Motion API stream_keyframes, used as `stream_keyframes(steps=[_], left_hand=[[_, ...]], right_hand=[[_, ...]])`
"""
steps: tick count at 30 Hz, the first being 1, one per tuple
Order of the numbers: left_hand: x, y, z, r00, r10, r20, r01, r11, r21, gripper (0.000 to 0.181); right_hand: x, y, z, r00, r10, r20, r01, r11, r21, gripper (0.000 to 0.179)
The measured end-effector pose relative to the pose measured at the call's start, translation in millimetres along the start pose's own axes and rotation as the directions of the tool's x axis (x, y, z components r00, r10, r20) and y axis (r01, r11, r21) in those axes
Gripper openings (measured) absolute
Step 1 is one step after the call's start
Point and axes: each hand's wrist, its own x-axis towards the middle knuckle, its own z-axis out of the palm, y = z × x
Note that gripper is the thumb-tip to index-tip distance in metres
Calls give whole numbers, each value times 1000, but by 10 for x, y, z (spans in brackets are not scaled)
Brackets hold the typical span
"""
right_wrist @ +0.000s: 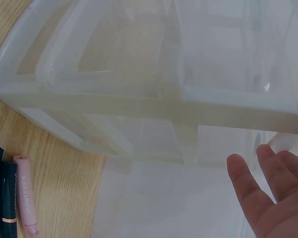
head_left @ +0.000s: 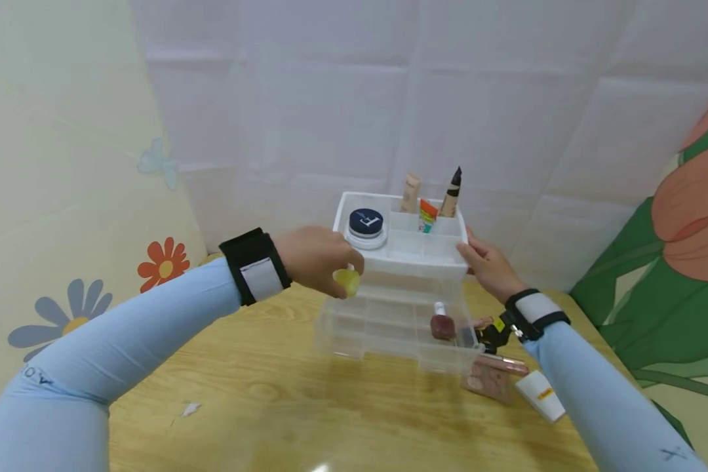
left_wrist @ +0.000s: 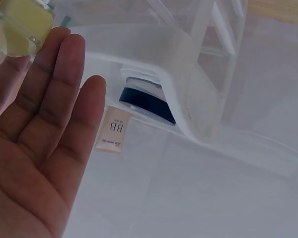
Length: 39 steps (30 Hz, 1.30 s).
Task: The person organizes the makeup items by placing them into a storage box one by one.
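In the head view, a makeup organizer (head_left: 398, 269) with a white top tray and clear drawers stands on the wooden table. My left hand (head_left: 318, 259) is before its left front corner, pinching a small clear container with yellow contents (head_left: 347, 280). The left wrist view shows this yellow container (left_wrist: 27, 25) at the fingertips. At the tray's right edge my right hand (head_left: 495, 269) holds the organizer, thumb over the rim and fingers along the side. A dark-lidded round jar (head_left: 366, 223), a BB cream tube (head_left: 410, 192), an orange-green tube (head_left: 427, 215) and a black-tipped tube (head_left: 452, 191) occupy the tray.
A dark red bottle with a white cap (head_left: 442, 324) is in a lower clear section. Right of the organizer lie a palette (head_left: 487, 381), a white box (head_left: 541, 395) and a pink pen-like tube (right_wrist: 26, 193). White cloth (head_left: 307, 118) hangs behind.
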Motion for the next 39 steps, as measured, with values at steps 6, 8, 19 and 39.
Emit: stream_keyframes(steps=[6, 8, 19, 39], left_hand=[[203, 20, 117, 997, -22, 79, 20, 999, 27, 38], [246, 23, 160, 995, -29, 100, 26, 999, 33, 38], [330, 38, 368, 988, -7, 155, 5, 1000, 13, 38], [334, 50, 614, 989, -41, 143, 21, 991, 134, 33]], right_hand=[[5, -1, 16, 1000, -11, 6, 11, 1000, 7, 69], [2, -3, 19, 1000, -11, 9, 11, 1000, 5, 69], [-2, 10, 10, 1000, -1, 0, 1, 1000, 12, 68], [-19, -1, 7, 1000, -4, 1, 4, 1000, 31, 65]])
